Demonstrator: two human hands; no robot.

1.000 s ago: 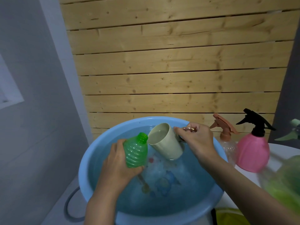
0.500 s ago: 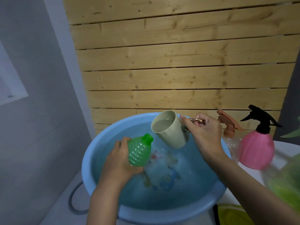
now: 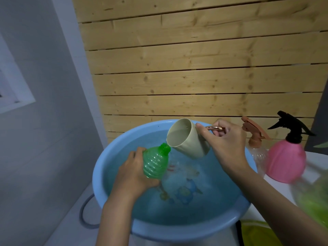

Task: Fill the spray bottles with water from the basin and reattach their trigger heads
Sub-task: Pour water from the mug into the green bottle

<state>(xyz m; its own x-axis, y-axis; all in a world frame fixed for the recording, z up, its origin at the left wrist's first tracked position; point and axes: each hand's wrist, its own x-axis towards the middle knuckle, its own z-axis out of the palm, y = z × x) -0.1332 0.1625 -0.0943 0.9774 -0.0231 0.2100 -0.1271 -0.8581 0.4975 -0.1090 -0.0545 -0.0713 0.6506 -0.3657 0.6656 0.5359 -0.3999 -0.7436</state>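
Left hand (image 3: 136, 172) grips green bottle (image 3: 156, 162); right hand (image 3: 225, 141) grips cup (image 3: 188, 141) handle; neck narrow, fast tilt likely spills back into basin (image 3: 99, 167).

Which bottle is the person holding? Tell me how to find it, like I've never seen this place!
Find the big blue basin of water in front of the wooden wall. Over it, the left hand grips a small ribbed green bottle, tilted toward the beige cup. Unlike the pink bottle and clear bottle standing right of the basin, it has no trigger head.
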